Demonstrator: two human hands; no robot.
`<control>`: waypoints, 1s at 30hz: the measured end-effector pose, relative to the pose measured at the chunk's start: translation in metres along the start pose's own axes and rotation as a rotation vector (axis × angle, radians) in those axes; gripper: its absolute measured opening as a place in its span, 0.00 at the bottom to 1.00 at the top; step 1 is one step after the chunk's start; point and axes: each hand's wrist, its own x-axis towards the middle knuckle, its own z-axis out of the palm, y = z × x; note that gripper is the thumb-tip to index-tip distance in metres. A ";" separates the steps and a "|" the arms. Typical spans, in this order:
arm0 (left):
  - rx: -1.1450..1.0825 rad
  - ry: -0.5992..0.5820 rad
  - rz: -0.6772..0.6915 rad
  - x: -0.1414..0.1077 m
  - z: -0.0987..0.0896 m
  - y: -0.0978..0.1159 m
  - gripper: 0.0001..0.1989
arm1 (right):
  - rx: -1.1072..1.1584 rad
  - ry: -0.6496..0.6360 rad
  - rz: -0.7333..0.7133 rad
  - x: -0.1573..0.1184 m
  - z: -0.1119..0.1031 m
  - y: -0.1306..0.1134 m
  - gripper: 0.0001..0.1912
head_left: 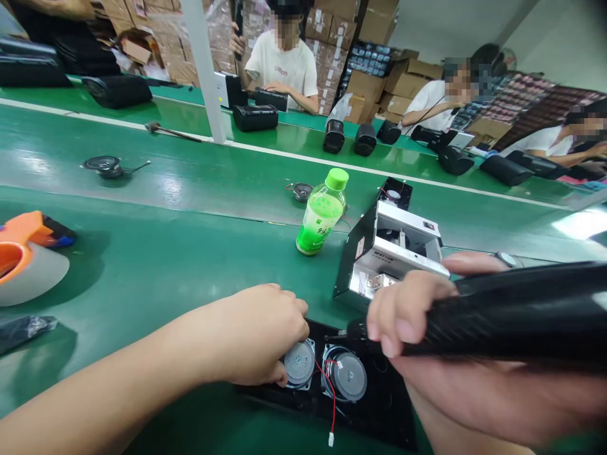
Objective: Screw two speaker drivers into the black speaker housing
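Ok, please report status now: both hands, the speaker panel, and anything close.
Left hand pressing left speaker driver on black panel. Right hand gripping black electric screwdriver, tip near right speaker driver. Screw feeder box and green bottle just behind.

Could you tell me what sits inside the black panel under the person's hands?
Two round speakers with red wires sit in the black panel. The left hand covers part of the left one.

Hidden and cut off at the edges

The black tool runs off the right edge; the left hand covers part of one speaker; the tape dispenser is cropped at left.
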 end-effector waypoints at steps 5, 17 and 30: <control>0.001 0.021 0.025 0.002 0.003 -0.002 0.24 | 0.110 0.015 0.027 0.003 0.010 0.029 0.39; 0.024 -0.063 -0.057 0.003 -0.003 0.004 0.14 | 0.138 0.042 0.142 0.006 0.003 0.024 0.39; 0.036 -0.072 -0.044 0.007 -0.005 0.003 0.17 | 0.169 0.029 0.080 0.006 0.006 0.028 0.39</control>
